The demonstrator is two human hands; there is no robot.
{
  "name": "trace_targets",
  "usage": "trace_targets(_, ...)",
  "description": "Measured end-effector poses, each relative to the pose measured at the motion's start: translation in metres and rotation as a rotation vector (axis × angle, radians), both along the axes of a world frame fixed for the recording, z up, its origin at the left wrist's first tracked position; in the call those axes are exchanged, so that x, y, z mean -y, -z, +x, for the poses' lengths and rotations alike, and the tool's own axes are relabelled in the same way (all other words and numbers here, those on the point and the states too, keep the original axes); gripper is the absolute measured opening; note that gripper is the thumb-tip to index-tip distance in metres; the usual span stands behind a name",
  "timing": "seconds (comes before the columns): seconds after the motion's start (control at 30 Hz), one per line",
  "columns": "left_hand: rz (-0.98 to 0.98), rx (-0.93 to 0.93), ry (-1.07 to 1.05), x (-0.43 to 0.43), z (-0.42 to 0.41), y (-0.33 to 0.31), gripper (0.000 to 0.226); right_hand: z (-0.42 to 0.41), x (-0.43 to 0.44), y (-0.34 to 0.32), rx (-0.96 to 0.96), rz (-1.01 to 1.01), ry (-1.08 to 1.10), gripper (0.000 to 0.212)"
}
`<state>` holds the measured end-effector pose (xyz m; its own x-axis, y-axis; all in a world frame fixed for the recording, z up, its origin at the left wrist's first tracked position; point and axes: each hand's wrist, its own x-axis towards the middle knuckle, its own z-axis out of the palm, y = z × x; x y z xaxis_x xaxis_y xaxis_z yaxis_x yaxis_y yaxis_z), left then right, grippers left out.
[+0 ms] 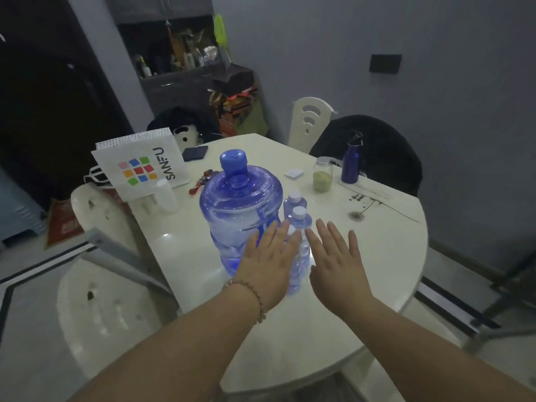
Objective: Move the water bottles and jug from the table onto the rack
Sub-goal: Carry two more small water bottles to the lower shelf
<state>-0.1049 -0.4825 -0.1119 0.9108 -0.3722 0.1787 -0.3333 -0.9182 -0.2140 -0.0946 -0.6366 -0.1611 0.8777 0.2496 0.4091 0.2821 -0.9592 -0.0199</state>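
A big blue translucent water jug [239,210] with a blue cap stands upright on the white round table [377,256]. Right beside it stand small clear water bottles with white caps: one at the back [295,200], one in front of it [300,217], and a third [298,265] mostly hidden between my hands. My left hand [268,262] is held flat with straight fingers in front of the jug's lower right side. My right hand [336,262] is also flat, just right of the bottles. Neither hand holds anything. No rack is in view.
On the table lie a white shopping bag [139,166], a white cup [166,195], keys [203,179], a glass jar [322,175], a dark blue flask [351,162] and a dark wallet [195,153]. White chairs [95,309] stand at the left and far side.
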Motion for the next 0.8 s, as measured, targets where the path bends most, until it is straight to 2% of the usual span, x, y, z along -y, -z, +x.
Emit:
trace_targets(0.13,0.135,-0.034,0.05,0.01,0.054,0.014,0.072,0.046,0.001,0.003,0.022,-0.026,0.005,0.068)
trace_targets(0.33,0.198,-0.013,0.142,-0.011,0.073,0.04,0.074,0.079,0.001,0.015,0.044,-0.125,-0.057,0.078)
trace_targets(0.4,0.135,-0.015,0.225,-0.023,0.076,0.042,0.067,0.087,-0.007,0.009,-0.014,-0.175,-0.065,0.082)
trace_targets(0.5,0.093,0.094,0.352,-0.042,0.08,0.041,0.054,0.098,-0.021,0.005,-0.171,-0.295,-0.035,0.082)
trace_targets(0.6,0.145,0.101,0.444,-0.062,0.077,0.034,0.04,0.102,-0.037,0.003,-0.245,-0.307,0.028,0.077)
trace_targets(0.7,0.159,0.058,0.531,-0.081,0.074,0.035,0.025,0.089,-0.053,0.002,-0.157,-0.196,0.13,0.054)
trace_targets(0.8,0.19,0.02,0.619,-0.1,0.07,0.043,0.023,0.066,-0.071,0.003,-0.071,-0.235,0.129,0.038)
